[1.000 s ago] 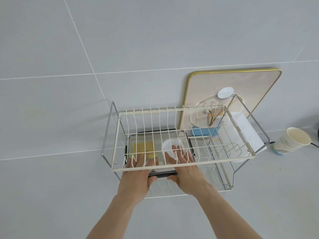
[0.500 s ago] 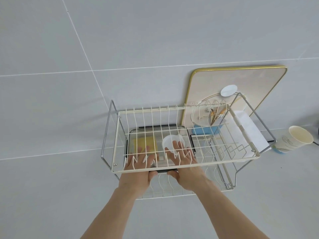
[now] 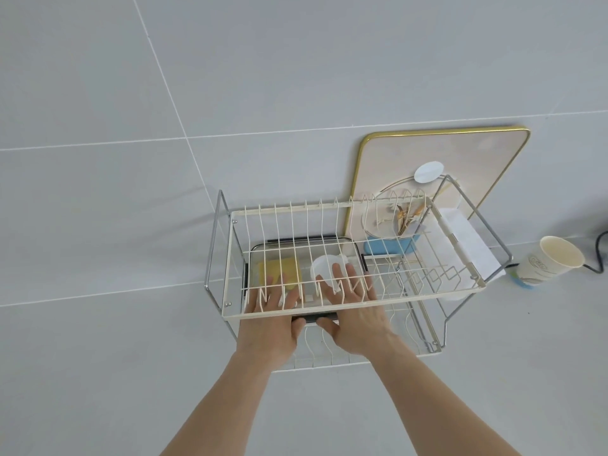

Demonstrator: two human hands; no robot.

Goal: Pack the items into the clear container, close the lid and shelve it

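Note:
The clear container (image 3: 348, 250) with black clips and its lid on sits on the lower tier of a two-tier wire rack (image 3: 237, 258), under the upper white wire shelf. A yellow sponge (image 3: 279, 269) and a small white cup (image 3: 324, 268) show through the lid. My left hand (image 3: 269, 324) and my right hand (image 3: 355, 311) lie flat on the lid's near part, fingers spread under the upper wires, thumbs hooked at the black clip on the container's near edge.
A gold-rimmed board (image 3: 460, 159) leans on the wall behind the rack. A blue bowl (image 3: 385, 246) and a white folded cloth (image 3: 470, 241) are at the rack's right end. A paper cup (image 3: 546, 263) lies tilted to the right, near a black cable (image 3: 600, 248).
The container has slid a little farther back under the upper shelf, with both hands following it in. The view has shifted slightly.

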